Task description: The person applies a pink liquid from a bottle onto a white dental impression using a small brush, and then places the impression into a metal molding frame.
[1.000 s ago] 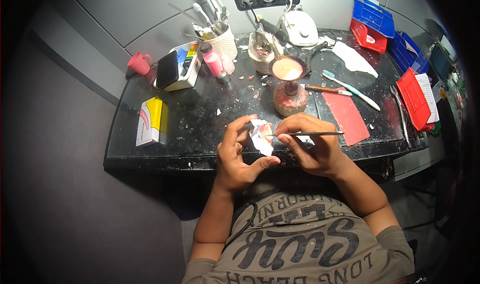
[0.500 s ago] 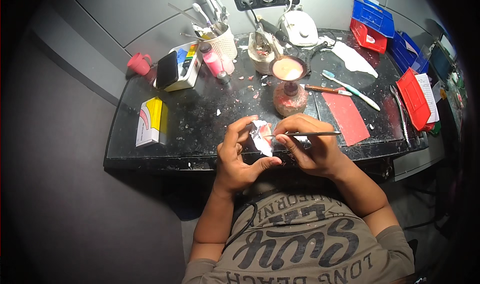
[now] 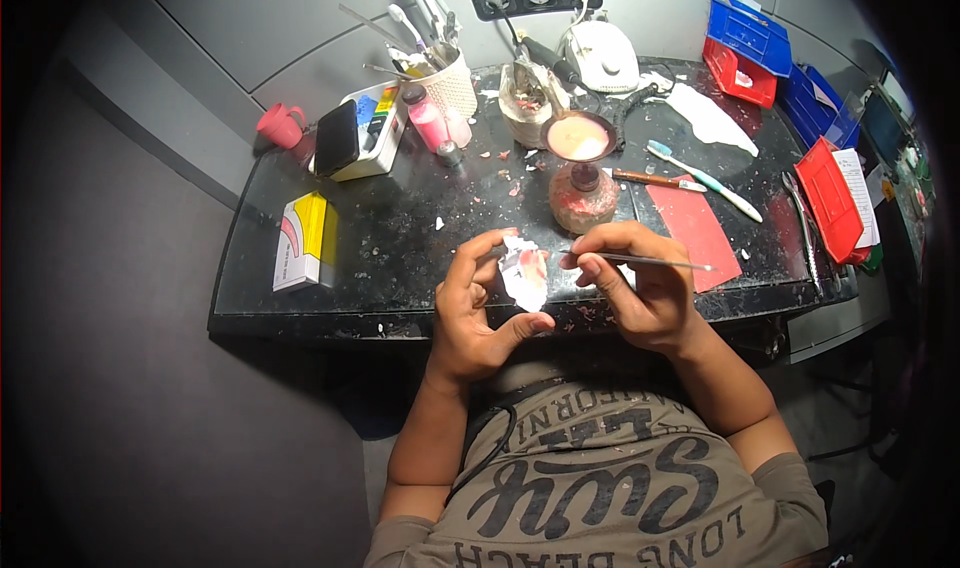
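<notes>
My left hand [image 3: 470, 303] grips a small white plaster cast [image 3: 524, 290] with pink wax [image 3: 534, 266] on its face, held between fingers and thumb at the bench's front edge. In my right hand [image 3: 645, 293] a thin metal wax carver [image 3: 665, 260] is pinched like a pen. Its handle points right, and its working tip is mostly hidden by my fingers, a little apart from the cast. Just beyond my hands stands a round spirit burner [image 3: 583, 203], stained pink. Above it sits a dark-rimmed pan [image 3: 580, 138] of melted pinkish wax.
Right of the burner lie a pink wax sheet [image 3: 705, 238], a brown-handled knife [image 3: 655, 179] and a toothbrush [image 3: 705, 182]. A yellow-and-white box [image 3: 303, 243], a pink bottle [image 3: 425, 120] and a phone [image 3: 336, 140] stand left. Red bins [image 3: 830, 198] line the right edge; scraps dot the black bench [image 3: 390, 238].
My right hand has drawn back to the right, taking the carver's tip off the wax. The carver's handle now tilts further down to the right. The cast has turned slightly, exposing more pink wax.
</notes>
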`<state>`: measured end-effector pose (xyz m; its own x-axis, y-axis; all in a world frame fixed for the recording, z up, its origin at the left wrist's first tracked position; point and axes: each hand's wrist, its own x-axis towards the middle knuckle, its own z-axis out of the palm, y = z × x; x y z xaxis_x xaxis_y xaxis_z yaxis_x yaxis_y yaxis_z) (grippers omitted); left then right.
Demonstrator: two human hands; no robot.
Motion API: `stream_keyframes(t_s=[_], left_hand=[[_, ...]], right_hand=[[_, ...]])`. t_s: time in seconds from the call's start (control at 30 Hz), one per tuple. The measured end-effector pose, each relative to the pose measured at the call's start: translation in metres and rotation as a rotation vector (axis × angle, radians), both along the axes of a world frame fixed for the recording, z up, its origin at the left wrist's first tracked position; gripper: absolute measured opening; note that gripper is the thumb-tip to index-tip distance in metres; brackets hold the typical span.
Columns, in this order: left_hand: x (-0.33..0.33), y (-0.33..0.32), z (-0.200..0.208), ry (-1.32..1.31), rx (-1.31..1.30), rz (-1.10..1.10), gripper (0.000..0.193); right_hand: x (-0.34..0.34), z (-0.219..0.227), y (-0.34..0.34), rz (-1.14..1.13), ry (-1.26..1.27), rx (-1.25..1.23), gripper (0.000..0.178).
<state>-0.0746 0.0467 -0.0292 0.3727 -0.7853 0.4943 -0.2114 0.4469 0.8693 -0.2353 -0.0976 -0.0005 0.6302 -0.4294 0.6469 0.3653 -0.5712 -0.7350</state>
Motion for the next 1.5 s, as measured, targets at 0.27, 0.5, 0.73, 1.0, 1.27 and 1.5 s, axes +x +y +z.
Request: stream_keyframes(t_s=[0.27,0.5,0.73,1.0,1.27,1.5], left_hand=[[-0.003,0.007,0.014,0.194,0.08,-0.078,0.106],[-0.002,0.007,0.009,0.168,0.074,-0.074,0.108],[-0.002,0.008,0.01,0.18,0.089,-0.067,0.108],[-0.004,0.006,0.009,0.176,0.063,-0.049,0.106],[0.007,0.004,0.0,0.201,0.034,-0.062,0.094],[0.008,-0.001,-0.001,0.204,0.029,-0.041,0.086]], right_hand=[[-0.002,0.007,-0.003,0.097,-0.009,-0.122,0.021],[0.005,0.008,0.001,0.117,-0.052,-0.308,0.02],[0.005,0.008,0.0,0.106,-0.045,-0.356,0.016],[-0.001,0.01,-0.004,0.14,0.012,-0.248,0.013],[-0.044,0.048,-0.031,-0.107,0.506,-0.101,0.021],[-0.062,0.064,-0.065,-0.147,1.062,-0.668,0.019]])
